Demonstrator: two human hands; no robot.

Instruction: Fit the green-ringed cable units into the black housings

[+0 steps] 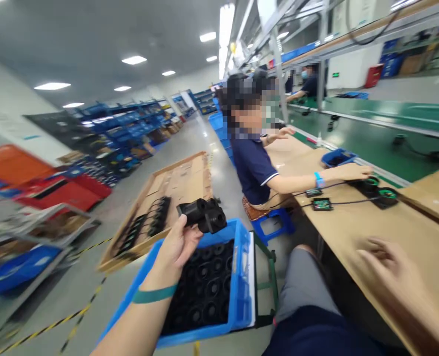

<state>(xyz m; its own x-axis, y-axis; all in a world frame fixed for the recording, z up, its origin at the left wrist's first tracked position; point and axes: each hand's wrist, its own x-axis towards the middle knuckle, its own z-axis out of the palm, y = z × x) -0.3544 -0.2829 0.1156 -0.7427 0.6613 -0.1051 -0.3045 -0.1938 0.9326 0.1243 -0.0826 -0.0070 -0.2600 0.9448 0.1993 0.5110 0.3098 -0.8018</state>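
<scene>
Two hands of the person are in view. The left hand (pixel 175 247) is raised above a blue crate (pixel 241 277) and its fingers are closed around a black cylindrical part (pixel 203 213), which it holds in the air just over the far rim of the crate. A green band (pixel 153 294) sits on this wrist. Inside the crate many similar black round parts (pixel 204 291) lie in rows. The right hand (pixel 386 259) is blurred; it rests low over the brown worktable (pixel 353 227) with the fingers spread and holds nothing. Further along the same table a co-worker in a dark blue shirt (pixel 252 165) sits on a blue stool (pixel 273 222) and reaches one hand (pixel 353 171) to a black device with green rings (pixel 378 190). On the floor to the left, a cardboard tray (pixel 175 193) carries more black parts.
</scene>
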